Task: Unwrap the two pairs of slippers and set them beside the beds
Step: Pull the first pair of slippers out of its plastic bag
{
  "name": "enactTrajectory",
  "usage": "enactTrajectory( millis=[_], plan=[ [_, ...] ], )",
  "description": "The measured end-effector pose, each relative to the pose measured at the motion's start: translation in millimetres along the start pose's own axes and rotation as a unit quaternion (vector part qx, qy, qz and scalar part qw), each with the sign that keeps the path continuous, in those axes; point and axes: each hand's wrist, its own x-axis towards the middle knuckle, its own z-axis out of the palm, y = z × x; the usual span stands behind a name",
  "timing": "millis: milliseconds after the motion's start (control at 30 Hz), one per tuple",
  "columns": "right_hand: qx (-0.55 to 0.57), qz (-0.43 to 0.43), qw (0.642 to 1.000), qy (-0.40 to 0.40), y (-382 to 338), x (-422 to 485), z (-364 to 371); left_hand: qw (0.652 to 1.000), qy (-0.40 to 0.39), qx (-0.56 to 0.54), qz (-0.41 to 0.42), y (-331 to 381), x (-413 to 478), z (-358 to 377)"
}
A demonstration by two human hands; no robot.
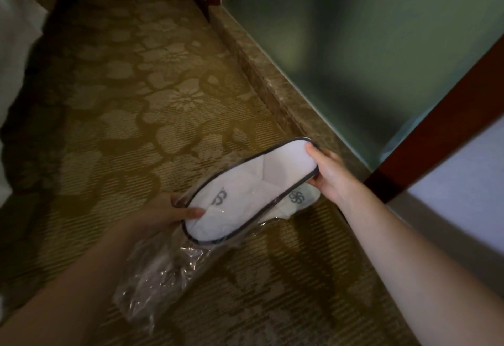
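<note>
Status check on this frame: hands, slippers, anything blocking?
Right hand grips slippers at heel end. Left hand holds toe end and plastic wrapper, wrapper mostly off. Carpet below unobstructed.

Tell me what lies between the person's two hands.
In the head view, the white slippers span from left hand to right hand, partly out of the plastic wrapper.
</note>
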Motion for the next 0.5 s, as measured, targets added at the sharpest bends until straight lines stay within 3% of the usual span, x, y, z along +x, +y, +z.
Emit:
enactTrajectory(
  millis=[200, 300, 500],
  plan=[
    [0.061, -0.016, 0.994, 0.093, -3, 6, -19, 0.995, 0.039, 0.088, 0.04, -17, -2, -5],
    [0.126, -0.033, 0.983, 0.13, -2, 6, -22, 0.991, 0.095, 0.095, 0.023, -29, -3, -11],
    [0.21, -0.057, 0.959, 0.182, 2, 6, -18, 0.985, 0.113, 0.129, 0.01, -43, 2, -17]
  ],
)
